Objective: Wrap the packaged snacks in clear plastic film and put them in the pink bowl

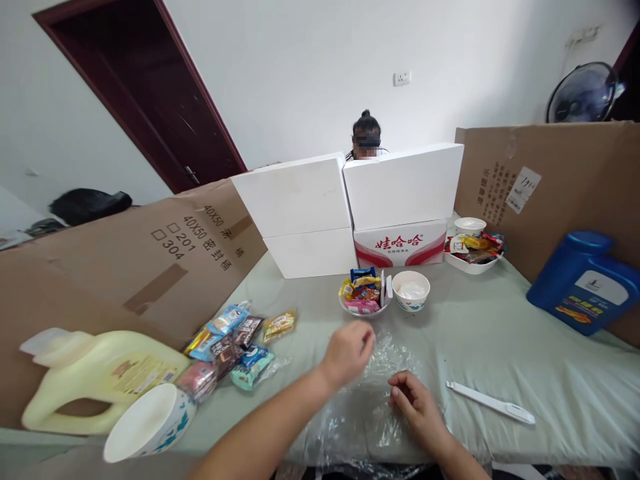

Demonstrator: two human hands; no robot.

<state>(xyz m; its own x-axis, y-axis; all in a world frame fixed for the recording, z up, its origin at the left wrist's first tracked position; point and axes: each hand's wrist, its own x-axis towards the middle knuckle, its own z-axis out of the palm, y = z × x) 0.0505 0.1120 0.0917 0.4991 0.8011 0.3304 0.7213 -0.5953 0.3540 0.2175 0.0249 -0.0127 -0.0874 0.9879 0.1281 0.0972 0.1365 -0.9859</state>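
A clear, crinkled plastic bag (373, 417) lies spread over the front of the table between my hands and hangs towards the edge. My left hand (349, 350) is closed at the bag's far end, fingers curled on its edge. Lower and to the right, my right hand (414, 403) pinches the bag's right side between thumb and fingers. Just beyond my left hand stands a bowl (365, 313) filled with wrapped snacks. Beside it is a paper bowl (411, 293) with clear plastic inside. A white plastic stick-like tool (491, 403) lies right of my right hand.
Several wrapped snacks (227, 347) lie at left, near a tipped paper bowl (150, 427) and a yellow jug (105, 373). A blue bottle (585, 283) and a snack tray (470, 265) are at right. White boxes (305, 207) and cardboard walls (200, 260) border the table; a person sits behind.
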